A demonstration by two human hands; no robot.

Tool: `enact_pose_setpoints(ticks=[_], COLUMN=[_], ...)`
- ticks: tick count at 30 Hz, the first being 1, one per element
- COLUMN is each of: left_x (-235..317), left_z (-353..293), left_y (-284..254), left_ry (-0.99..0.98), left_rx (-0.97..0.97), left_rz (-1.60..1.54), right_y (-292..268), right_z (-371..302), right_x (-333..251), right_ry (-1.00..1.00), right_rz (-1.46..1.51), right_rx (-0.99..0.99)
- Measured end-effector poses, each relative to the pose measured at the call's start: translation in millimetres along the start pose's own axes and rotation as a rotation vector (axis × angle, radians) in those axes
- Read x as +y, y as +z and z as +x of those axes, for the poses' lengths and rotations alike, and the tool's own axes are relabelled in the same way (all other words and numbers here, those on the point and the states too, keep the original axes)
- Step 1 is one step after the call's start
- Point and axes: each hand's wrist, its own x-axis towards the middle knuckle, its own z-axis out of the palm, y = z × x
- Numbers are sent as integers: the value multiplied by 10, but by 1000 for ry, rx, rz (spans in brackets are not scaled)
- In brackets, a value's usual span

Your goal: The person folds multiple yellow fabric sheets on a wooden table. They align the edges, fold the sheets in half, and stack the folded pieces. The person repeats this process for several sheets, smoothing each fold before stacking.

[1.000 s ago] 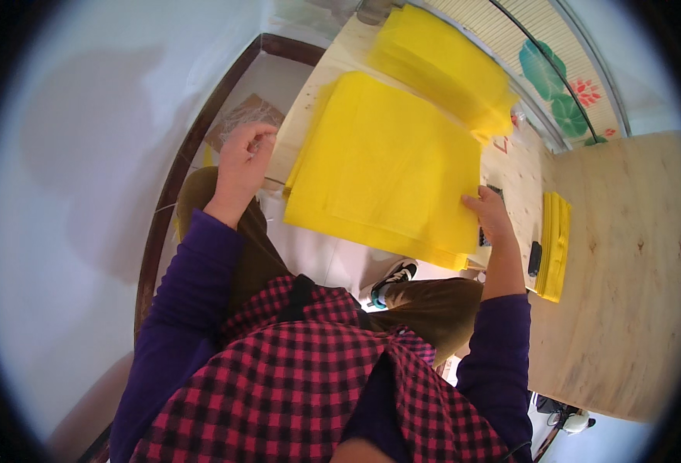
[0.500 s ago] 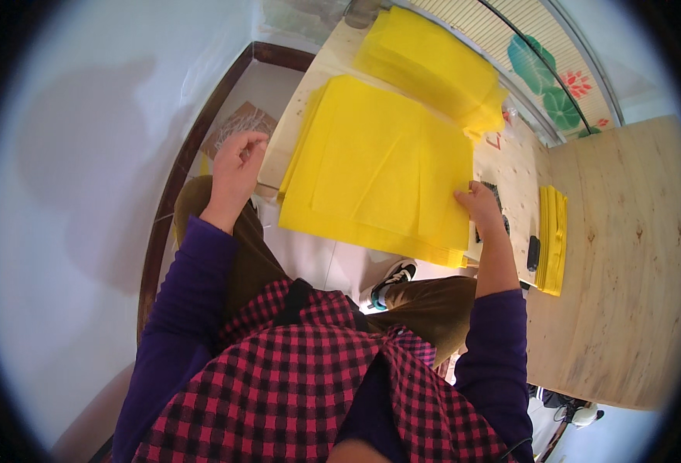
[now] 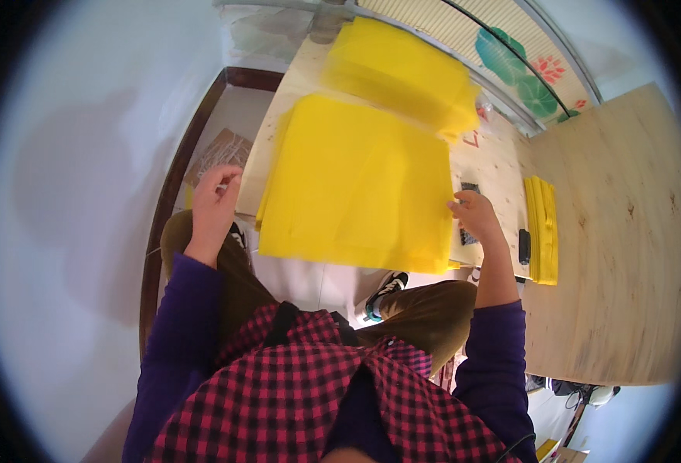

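No lettering or numbers are legible. A red angular mark (image 3: 471,139) shows on the plywood tabletop (image 3: 503,154), its form unclear.

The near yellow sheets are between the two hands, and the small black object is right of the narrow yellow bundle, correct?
Not quite: the head view shows the small black object left of the narrow yellow bundle. The near yellow sheets do lie between the left hand and right hand.
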Motion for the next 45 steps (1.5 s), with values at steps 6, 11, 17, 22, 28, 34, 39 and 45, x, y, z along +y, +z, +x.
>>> enact_pose_setpoints(ticks=[6,11,17,22,28,34,39,45], left_x=[1,-9,-28,4,30,24,-15,-2], left_z=[-4,-16,18,55,109,146,149,138], left_y=[9,34,54,50,78,92,114,100], left_ry=[-9,3,-31,-67,-223,-282,-282,-241], left_rx=[-59,-55,-81,-112,-109,-111,-116,-121], left_rz=[23,-10,-74,-73,-117,-145,-179,-79], right_y=[-18,-81,-100,-63,58,1,-8,-324], right_z=[208,520,1024,1589,2383,2755,2793,2581], right_x=[85,105,168,389,788,967,1019,959], right_ry=[-40,60,126,158,206,215,263,195], right_rz=[266,524,514,660,809,1025,1079,1156], right_rx=[96,91,150,180,335,329,403,472])
